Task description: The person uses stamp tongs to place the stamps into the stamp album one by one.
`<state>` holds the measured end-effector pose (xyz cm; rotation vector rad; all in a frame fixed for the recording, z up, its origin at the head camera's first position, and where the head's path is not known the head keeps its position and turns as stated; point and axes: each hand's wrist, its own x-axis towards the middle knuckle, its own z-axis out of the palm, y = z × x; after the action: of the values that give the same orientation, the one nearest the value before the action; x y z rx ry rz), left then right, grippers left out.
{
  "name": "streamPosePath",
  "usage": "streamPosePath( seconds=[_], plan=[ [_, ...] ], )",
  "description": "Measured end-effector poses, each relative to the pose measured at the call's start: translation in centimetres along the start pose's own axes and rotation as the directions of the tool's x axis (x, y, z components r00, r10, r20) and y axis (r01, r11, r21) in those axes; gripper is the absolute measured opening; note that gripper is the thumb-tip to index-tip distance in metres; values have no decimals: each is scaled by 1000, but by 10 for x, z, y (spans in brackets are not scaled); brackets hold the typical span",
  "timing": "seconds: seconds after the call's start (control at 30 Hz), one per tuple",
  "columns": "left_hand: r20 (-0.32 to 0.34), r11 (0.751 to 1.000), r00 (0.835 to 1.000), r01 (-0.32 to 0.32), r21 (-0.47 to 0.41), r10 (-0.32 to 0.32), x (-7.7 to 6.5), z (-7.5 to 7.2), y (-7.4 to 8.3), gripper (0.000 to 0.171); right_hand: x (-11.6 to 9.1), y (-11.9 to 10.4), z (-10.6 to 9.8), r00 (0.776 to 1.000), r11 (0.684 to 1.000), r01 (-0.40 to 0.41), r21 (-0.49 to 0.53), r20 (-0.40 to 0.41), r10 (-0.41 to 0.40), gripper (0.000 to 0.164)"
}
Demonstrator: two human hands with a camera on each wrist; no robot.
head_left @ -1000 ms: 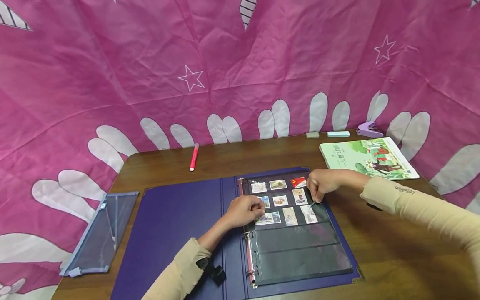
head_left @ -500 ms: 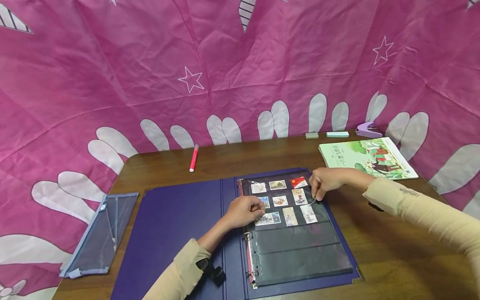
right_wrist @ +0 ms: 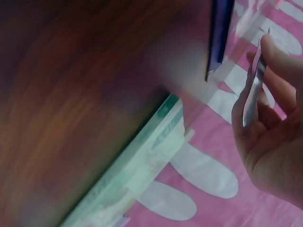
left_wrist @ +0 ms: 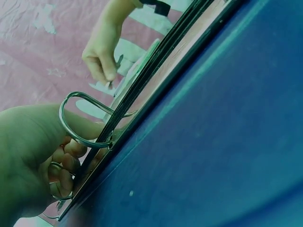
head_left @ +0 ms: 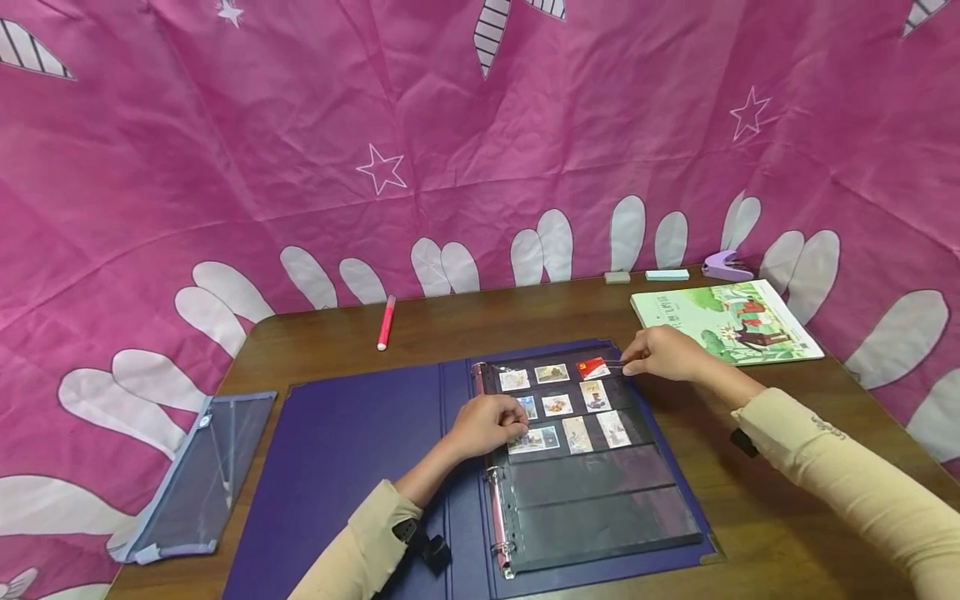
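An open stamp album (head_left: 360, 450) lies on the table, its black page (head_left: 600, 475) showing several stamps in clear strips. My right hand (head_left: 663, 354) pinches metal tweezers (right_wrist: 255, 85) at the page's upper right. Their tips reach the right side of the red stamp (head_left: 592, 367) in the top row; whether they grip it, I cannot tell. Loosely curled, my left hand (head_left: 487, 427) rests at the page's left margin by the metal rings (left_wrist: 85, 118), its fingertips beside the lower left stamp (head_left: 534, 440). What lies under those fingers is hidden.
Behind the album to the right lies a green picture book (head_left: 727, 321). A purple stapler-like object (head_left: 726, 265), a pale blue bar (head_left: 667, 275) and a grey block (head_left: 617, 277) line the back edge. A red marker (head_left: 386, 323) and a blue mesh pouch (head_left: 198, 475) lie further left.
My right hand has moved up the page with the tweezers, from the stamp at the third row's right to the red one in the top row. The left hand stays put.
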<state>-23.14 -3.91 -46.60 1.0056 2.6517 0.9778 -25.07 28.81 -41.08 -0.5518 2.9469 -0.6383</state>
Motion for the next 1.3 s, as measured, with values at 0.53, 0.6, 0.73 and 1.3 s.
streamPosePath(
  seconds=[0.53,0.6,0.73,1.3],
  plan=[
    [-27,999,1000,-11,-36,10,-5,10,-3,4,97,13,22,949,959,-259,118,-151,275,26],
    [-26,1000,1000,-11,-28,11,-6,12,-3,4,103,18,25,951,960,-268,81,-138,277,26],
    [-27,1000,999,-24,-6,24,-6,11,-3,4,112,31,29,955,963,-269,20,-125,269,26],
    [35,962,999,6,-274,4,-11,-12,-2,25,81,14,6,950,991,-122,56,-283,133,57]
  ],
)
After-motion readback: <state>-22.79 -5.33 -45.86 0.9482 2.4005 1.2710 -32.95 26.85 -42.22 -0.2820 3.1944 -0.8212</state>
